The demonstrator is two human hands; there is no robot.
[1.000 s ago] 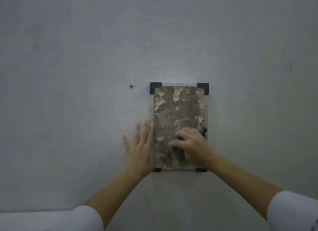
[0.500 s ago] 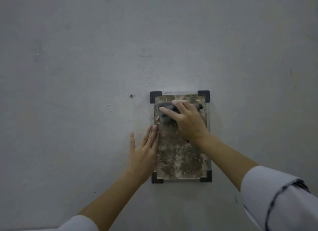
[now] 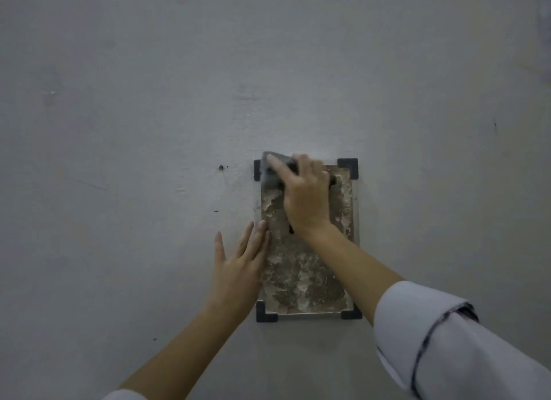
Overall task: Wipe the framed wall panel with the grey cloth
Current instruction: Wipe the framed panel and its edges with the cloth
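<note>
Grips grey cloth [image 3: 272,173] in right hand [image 3: 307,197], pressed to top-left corner of framed panel [image 3: 304,274]; mounted upright on wall [image 3: 134,131], long axis vertical; rest of face straight below grip, so next stroke probably downward, toward wrist; braces left edge with flat left hand [image 3: 238,268], fingers straight, gripping nothing.

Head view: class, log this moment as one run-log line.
right hand holds grey cloth at top-left corner of panel | left hand flat on wall, fingertips at panel edge

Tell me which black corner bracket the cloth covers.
The top-left bracket: the grey cloth under the right hand overlaps it; the other three lie clear.
</note>
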